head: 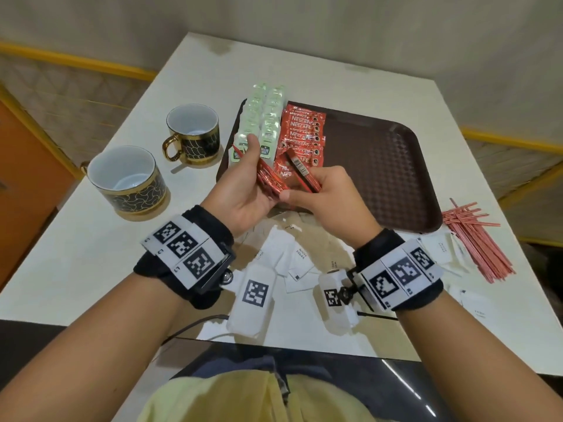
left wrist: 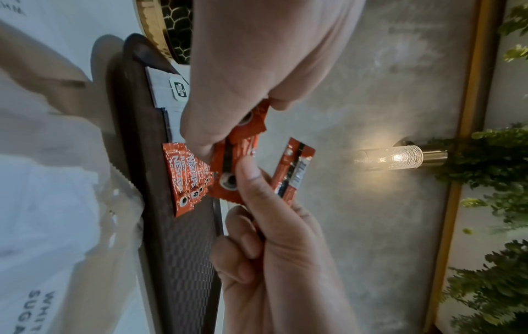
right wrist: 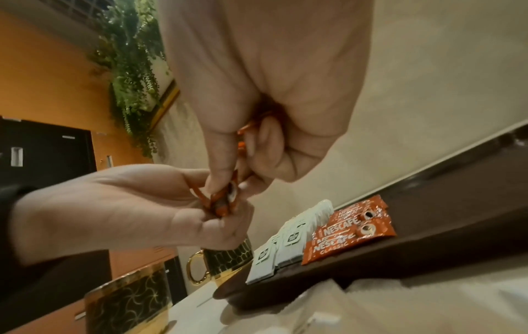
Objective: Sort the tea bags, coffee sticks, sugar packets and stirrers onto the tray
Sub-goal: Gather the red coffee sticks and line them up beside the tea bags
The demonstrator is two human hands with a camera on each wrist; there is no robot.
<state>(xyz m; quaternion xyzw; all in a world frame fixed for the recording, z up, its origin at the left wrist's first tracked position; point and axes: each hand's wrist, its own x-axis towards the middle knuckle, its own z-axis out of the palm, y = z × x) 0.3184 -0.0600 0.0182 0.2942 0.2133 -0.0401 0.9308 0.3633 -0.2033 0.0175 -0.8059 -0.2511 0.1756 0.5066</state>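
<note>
Red foil Nescafé coffee sticks (head: 269, 181) are held as a small bunch in the left hand (head: 243, 190), whose thumb and curled fingers (left wrist: 200, 126) grip them above the near left corner of the dark brown textured plastic tray (head: 387, 166). The right hand (head: 330, 196) pinches one more red stick (head: 301, 170) between thumb and forefinger, its other fingers curled in, with its thumb tip touching the left hand's bunch. Just beyond the fingertips a row of red coffee sticks (head: 301, 132) lies on the tray, overlapping like tiles, and beside that row, on the left-hand side, two rows of pale green and white tea bag sachets (head: 262, 117) run away from the fingers; the farthest of them overhang the tray's far rim. Below both wrists, white paper sugar packets (head: 300, 260) lie scattered on the glossy cream table (head: 91, 254), partly over brown paper. Out past the right wrist lies a loose heap of thin red stirrers (head: 478, 242), off the tray. To the left of the left hand stand two black-and-gold patterned cups (head: 128, 178) with white insides. The room has a grey plastered wall with a lit glass wall lamp (left wrist: 400, 157), hanging green foliage (right wrist: 134, 56), an orange wall and yellow trim.
</note>
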